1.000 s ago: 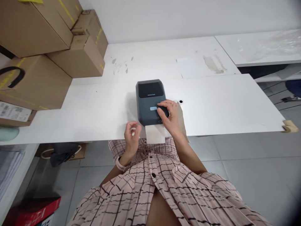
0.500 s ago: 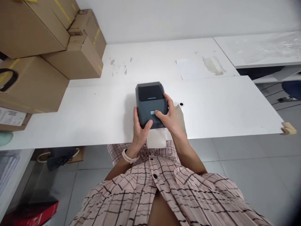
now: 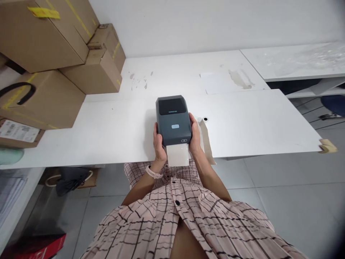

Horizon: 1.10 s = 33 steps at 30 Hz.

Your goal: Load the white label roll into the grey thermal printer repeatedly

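A dark grey label printer [image 3: 173,118] sits on the white table [image 3: 107,129] near its front edge. A blank white label [image 3: 177,155] sticks out of its front slot and hangs past the edge. My left hand [image 3: 158,143] grips the printer's left side and my right hand [image 3: 194,138] grips its right side, fingers wrapped round the body. A strip of tan backing paper [image 3: 206,139] from a small roll [image 3: 205,119] lies just right of my right hand.
Several stacked cardboard boxes [image 3: 54,61] fill the table's left end. A sheet of paper [image 3: 215,81] lies at the back. A second white table [image 3: 293,59] stands at the right. Under the table sits a box with dark items [image 3: 70,176]; a red box [image 3: 37,244] is on the floor.
My left hand came up from the table edge to the printer's left side. My right hand slid off the printer's top to its right side. Both now hold it.
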Available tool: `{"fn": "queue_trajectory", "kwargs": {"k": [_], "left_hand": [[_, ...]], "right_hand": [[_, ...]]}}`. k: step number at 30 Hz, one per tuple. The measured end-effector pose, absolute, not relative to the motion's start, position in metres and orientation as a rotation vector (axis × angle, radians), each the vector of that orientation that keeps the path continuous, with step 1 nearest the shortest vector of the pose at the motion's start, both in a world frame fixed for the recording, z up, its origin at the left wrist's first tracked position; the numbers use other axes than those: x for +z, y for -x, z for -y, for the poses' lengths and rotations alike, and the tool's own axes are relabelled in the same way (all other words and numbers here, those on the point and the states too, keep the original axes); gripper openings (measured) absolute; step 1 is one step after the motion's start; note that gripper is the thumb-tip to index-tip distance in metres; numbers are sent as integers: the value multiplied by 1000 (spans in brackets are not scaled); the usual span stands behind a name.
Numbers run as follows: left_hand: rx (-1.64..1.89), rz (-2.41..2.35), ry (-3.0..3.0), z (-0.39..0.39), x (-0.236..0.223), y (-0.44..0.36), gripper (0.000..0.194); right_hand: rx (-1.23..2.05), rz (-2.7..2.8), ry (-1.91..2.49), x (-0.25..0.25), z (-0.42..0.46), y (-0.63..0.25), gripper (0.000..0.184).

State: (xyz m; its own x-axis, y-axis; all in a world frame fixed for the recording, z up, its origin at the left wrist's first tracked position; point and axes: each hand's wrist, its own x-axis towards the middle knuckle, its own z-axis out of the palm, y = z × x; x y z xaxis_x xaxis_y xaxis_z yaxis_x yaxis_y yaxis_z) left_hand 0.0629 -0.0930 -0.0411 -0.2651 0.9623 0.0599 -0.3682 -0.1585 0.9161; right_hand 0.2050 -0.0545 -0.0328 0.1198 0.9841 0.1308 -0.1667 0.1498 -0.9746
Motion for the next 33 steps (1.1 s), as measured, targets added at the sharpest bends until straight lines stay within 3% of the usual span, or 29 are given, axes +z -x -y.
{"fn": "queue_trajectory", "kwargs": {"k": [6, 12, 18, 33], "left_hand": [[1747, -983, -721, 87, -46, -71, 65], [1775, -1157, -808, 82, -54, -71, 69], [1759, -1172, -853, 81, -57, -70, 69], [1692, -1023, -717, 85, -45, -66, 69]], "right_hand": [[1123, 827, 897, -59, 48, -193, 68], [961, 976, 1025, -64, 49, -190, 77], [801, 1054, 1113, -61, 52, -186, 69], [973, 995, 1024, -63, 51, -196, 61]]}}
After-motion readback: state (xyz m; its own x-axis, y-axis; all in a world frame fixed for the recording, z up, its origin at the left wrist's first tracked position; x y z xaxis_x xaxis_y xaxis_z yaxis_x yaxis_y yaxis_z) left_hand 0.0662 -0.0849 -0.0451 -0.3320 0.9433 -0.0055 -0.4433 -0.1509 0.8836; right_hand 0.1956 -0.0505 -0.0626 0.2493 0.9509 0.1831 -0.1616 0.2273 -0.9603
